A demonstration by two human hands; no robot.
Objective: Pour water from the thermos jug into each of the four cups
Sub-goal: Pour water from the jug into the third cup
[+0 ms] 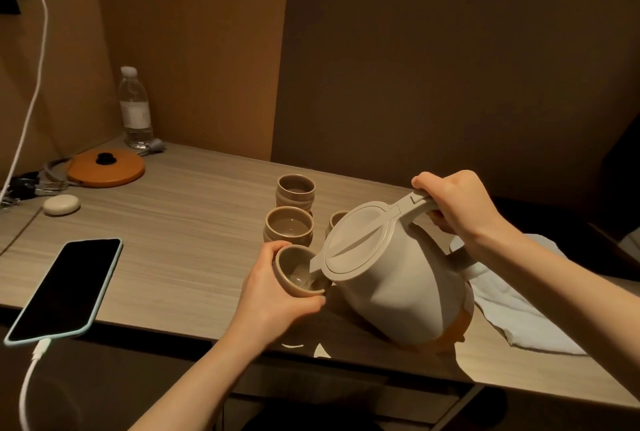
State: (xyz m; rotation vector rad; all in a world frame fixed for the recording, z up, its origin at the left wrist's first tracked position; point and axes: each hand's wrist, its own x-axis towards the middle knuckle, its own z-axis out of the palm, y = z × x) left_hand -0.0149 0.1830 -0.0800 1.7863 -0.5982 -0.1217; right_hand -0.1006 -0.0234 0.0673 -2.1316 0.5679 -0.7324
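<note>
While the thermos jug (391,278) is tipped forward by the right hand (457,203), whose fingers are curled round the handle at the top rear, its spout sits just over the rim of the near cup (294,271). This cup is gripped by the left hand (277,295), fingers wrapped round its outer wall, and is tilted toward the spout near the front edge of the surface (180,222). Some water appears to lie at the bottom of the cup, although a stream cannot be made out at this size.

Three further cups stand behind. The middle cup (289,224) shows a glint that suggests water already in it. The far cup (296,189) shows a darker level inside that may also be water, though this is less certain. The fourth cup (337,219) is mostly hidden behind the jug lid, so its contents cannot be judged.

By this reading, the task is roughly midway or later: one cup is being served, one or two look filled, and at least the hidden cup remains to be checked or filled.

Also on the surface are a phone (65,288) on a white cable, an orange lid (105,167), a water bottle (135,108) and a white cloth (526,309) beneath the right forearm.
</note>
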